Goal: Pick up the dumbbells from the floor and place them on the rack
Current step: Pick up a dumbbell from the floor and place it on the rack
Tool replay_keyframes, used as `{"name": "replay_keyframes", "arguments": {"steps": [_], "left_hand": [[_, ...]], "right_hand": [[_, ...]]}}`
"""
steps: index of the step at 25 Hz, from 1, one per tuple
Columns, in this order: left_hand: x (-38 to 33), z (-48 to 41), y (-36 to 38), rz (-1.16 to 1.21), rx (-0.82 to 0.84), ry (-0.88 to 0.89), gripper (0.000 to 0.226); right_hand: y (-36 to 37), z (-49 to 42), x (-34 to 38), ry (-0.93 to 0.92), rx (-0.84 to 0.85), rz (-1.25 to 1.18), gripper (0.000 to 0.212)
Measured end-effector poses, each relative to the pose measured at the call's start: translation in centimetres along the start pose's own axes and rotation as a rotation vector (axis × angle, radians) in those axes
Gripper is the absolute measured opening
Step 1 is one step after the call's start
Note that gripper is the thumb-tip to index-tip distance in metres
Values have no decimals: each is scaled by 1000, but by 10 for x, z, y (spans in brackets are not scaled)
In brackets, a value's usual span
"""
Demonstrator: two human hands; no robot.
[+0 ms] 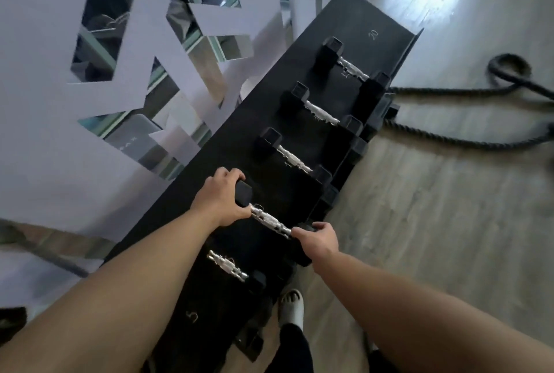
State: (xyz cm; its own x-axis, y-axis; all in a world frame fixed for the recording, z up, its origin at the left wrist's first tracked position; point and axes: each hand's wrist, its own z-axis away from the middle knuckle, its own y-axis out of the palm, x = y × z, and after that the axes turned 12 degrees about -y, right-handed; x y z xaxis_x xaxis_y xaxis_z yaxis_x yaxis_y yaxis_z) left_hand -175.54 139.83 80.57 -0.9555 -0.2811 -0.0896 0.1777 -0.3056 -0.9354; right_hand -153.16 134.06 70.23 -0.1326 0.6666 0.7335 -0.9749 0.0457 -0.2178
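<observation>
Left hand and right hand clamping ends of dumbbell, frame centre, seating on rack; keeping level, lowering slowly

The black rack is nearly full. Five dumbbells lie across it in a row, with only thin gaps between them. The dumbbell fourth from the far end has the left hand and right hand on its two ends. Past the farthest dumbbell, the top of the rack is bare. A wall blocks the left side. On the right, the wood floor is open, but a thick rope lies across it.
</observation>
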Motion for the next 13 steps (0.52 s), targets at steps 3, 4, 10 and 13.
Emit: {"name": "replay_keyframes", "arguments": {"steps": [3,4,10,13], "left_hand": [[16,-45,7,-41,11,63,68],[20,-55,10,-47,19,65,69],[40,-105,39,-7,117,54,67],[42,-116,53,-15,158,48,67]], "right_hand": [[38,-22,3,17,-42,-11,75],[45,-28,5,18,-53,-2,73],[70,-63,6,33,-118,68,69],[75,-69,3,60,-119,108,69]]}}
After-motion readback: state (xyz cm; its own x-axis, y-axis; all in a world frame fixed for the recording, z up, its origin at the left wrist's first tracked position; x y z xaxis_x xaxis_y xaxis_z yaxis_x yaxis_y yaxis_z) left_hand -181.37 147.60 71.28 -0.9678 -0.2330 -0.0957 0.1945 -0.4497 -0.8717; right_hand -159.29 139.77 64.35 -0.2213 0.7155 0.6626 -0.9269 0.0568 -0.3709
